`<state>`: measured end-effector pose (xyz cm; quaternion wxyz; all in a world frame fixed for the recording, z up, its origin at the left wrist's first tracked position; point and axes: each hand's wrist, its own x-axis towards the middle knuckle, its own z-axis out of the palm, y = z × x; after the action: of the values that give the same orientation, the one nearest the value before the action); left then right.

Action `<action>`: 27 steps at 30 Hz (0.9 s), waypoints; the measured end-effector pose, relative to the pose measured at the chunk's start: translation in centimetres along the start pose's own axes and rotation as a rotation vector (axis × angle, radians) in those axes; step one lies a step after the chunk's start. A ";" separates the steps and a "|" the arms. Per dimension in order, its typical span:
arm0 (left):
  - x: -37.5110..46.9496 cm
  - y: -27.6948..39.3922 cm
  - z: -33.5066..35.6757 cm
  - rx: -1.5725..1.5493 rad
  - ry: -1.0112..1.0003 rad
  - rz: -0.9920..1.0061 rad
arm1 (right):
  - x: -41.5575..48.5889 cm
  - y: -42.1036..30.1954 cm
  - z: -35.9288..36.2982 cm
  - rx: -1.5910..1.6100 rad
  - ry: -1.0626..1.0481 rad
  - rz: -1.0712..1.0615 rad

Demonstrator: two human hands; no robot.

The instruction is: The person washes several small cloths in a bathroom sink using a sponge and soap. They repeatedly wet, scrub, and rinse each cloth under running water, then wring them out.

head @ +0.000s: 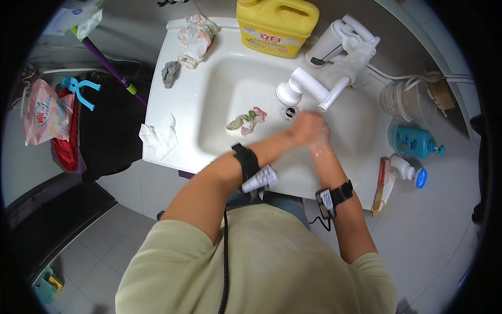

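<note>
Over the white sink basin [219, 98], my left hand [306, 127] and my right hand [321, 135] are pressed together, both blurred. The right one looks wet with a little foam. Whether anything is between them is hidden. Just above them the white faucet spout [313, 88] points down near the drain [290, 113]. Small wet cloth pieces, one greenish [236, 122] and one pink [255, 121], lie in the basin left of my hands. Black straps with small devices are round both forearms.
A yellow detergent jug [274, 27] stands behind the basin. Crumpled cloths [196, 39] and a white cloth [160, 137] lie on the left rim. At right are a teal pump bottle [413, 141], a white bottle [402, 168] and a brush [380, 184].
</note>
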<state>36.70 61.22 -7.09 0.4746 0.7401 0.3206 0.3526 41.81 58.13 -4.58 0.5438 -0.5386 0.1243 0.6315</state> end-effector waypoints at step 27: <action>-9.4 -10.1 -11.1 1.113 -0.186 -0.533 | 4.1 -3.1 -15.0 -1.842 0.354 -0.586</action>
<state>20.95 62.36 -15.12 0.1155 0.7987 0.5871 -0.0635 53.26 50.37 -12.43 0.0195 -0.8483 -0.4757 0.2318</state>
